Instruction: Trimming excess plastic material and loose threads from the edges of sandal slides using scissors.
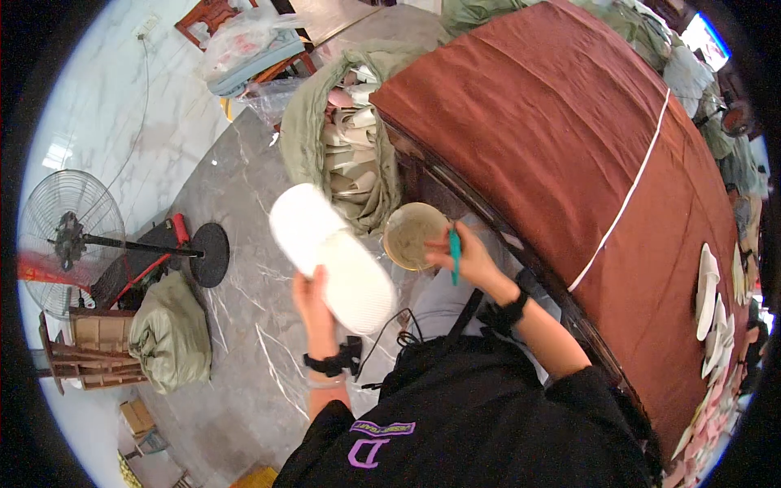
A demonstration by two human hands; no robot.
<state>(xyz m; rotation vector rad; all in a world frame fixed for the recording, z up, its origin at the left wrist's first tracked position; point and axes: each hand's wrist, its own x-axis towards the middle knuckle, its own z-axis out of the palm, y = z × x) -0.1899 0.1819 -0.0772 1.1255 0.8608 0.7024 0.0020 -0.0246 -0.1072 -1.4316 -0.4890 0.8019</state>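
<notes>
Head view shows left hand (312, 302) gripping a white slipper (350, 272). Right hand (473, 259) is closed around a green tool (455, 262).

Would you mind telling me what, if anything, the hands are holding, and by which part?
The left hand holds a white slipper by its side edge near mid-length; the right hand grips a slim teal tool, seemingly around its middle.

White slipper (346, 276): ribbed footbed showing, broad band beyond the left hand's (311, 301) side grip, heel end right of it. Slim green tool (455, 259): within right-hand (475, 262) grip.
</notes>
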